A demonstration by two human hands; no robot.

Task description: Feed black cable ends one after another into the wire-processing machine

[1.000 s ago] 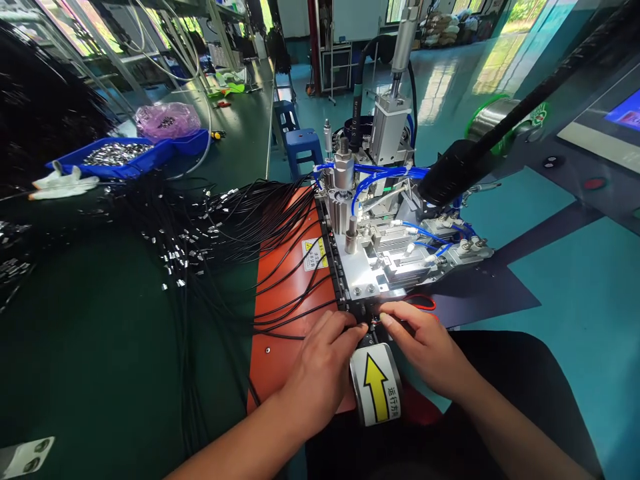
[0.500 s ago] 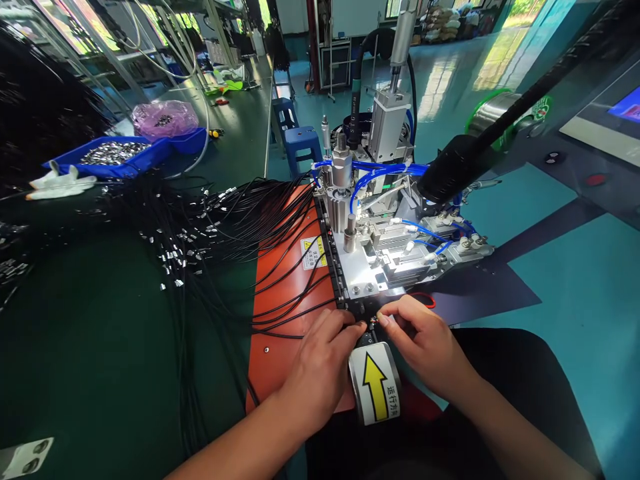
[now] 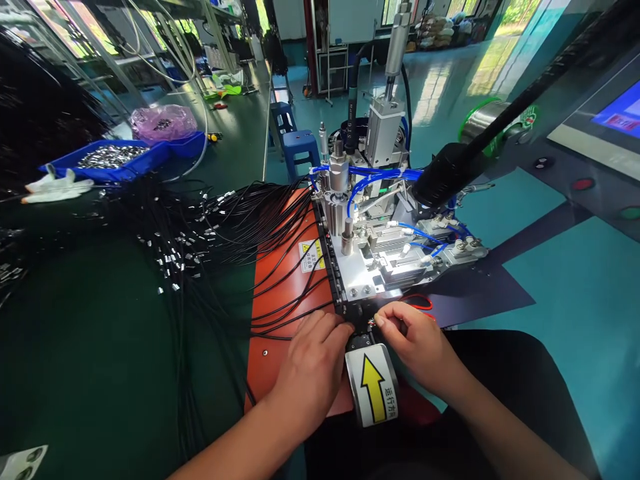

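Observation:
My left hand (image 3: pixel 316 360) rests over the front end of the orange plate (image 3: pixel 265 380), its fingers curled at the black track (image 3: pixel 334 283). Whatever lies under those fingertips is hidden. Just to the right, my right hand (image 3: pixel 413 337) pinches at a small shiny metal piece (image 3: pixel 371 323), too small to make out fully. Both hands work close together, above a rounded cover with a yellow arrow (image 3: pixel 372 387). Black cables (image 3: pixel 285 303) run across the orange plate to the track, beside the silver machine (image 3: pixel 380 253) with its blue air hoses.
A dark green table (image 3: pixel 100 373) lies to the left, with bundled cables bearing metal ends (image 3: pixel 175 257). Behind them are a blue tray of metal parts (image 3: pixel 65 167), a pink bag (image 3: pixel 164 124) and a white glove (image 3: pixel 57 187). A thick black arm (image 3: pixel 447 175) slants over the machine.
My left hand has drawn back slightly to the left, away from the right fingertips. The right hand keeps its pinch in nearly the same place. The camera view has shifted slightly.

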